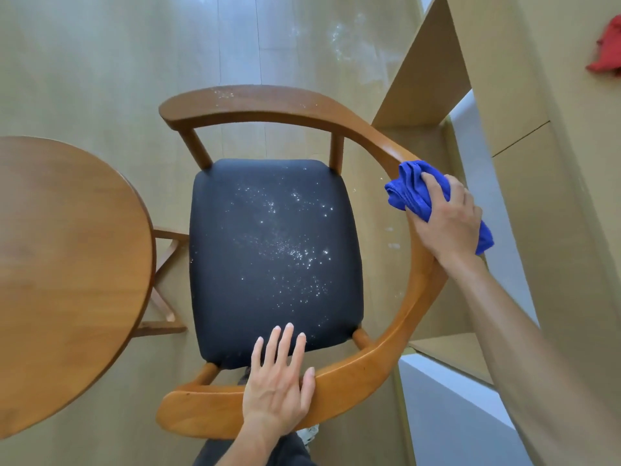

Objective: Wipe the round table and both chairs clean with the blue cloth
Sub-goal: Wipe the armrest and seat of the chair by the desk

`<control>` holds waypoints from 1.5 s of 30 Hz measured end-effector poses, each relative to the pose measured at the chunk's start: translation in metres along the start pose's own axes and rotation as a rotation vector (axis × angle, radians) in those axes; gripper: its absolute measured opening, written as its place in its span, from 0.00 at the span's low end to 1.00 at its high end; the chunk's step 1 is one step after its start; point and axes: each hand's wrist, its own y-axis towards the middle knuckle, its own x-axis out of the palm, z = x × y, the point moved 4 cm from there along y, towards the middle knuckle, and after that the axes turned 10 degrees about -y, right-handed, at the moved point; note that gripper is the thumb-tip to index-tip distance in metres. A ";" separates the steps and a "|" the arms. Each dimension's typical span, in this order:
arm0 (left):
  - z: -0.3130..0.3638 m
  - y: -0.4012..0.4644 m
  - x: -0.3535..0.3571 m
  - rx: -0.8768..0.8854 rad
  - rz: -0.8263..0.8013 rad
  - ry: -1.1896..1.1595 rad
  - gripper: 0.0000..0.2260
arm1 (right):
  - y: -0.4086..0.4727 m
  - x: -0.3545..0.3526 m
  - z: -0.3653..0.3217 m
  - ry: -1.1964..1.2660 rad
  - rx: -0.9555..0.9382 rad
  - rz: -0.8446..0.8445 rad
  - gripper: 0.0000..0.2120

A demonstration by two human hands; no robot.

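A wooden chair [339,116] with a curved rail and a dark seat [268,230] stands below me. White specks dot the seat and the far end of the rail. My right hand [448,223] grips the bunched blue cloth [408,188] and presses it onto the right side of the rail. My left hand [279,378] rests flat with straight fingers on the near end of the rail, fingertips over the seat's front edge. The round wooden table [67,264] is at the left, its edge close to the chair.
Pale wood flooring [117,62] lies beyond the chair, with white dust patches near the top. Light wood cabinets or shelving [504,95] stand close on the right, with a red cloth [608,52] on top. Table legs [164,264] show between table and chair.
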 end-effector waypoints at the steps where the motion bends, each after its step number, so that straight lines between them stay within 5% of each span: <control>1: 0.000 0.000 -0.001 -0.005 -0.020 -0.009 0.25 | 0.011 -0.002 -0.004 -0.013 -0.006 -0.029 0.29; 16: -0.005 0.024 -0.004 -0.242 -0.113 -0.214 0.31 | 0.096 0.007 -0.043 -0.220 -0.189 -0.220 0.36; 25: -0.035 0.149 -0.089 -0.255 0.248 -0.227 0.27 | 0.122 0.014 -0.060 -0.245 -0.263 -0.216 0.36; 34: -0.105 0.217 -0.178 -0.286 0.424 -0.137 0.28 | 0.144 0.025 -0.098 -0.160 -0.288 -0.052 0.31; 45: -0.169 0.278 -0.256 -0.259 0.576 -0.184 0.29 | 0.153 0.037 -0.192 0.346 -0.051 0.171 0.24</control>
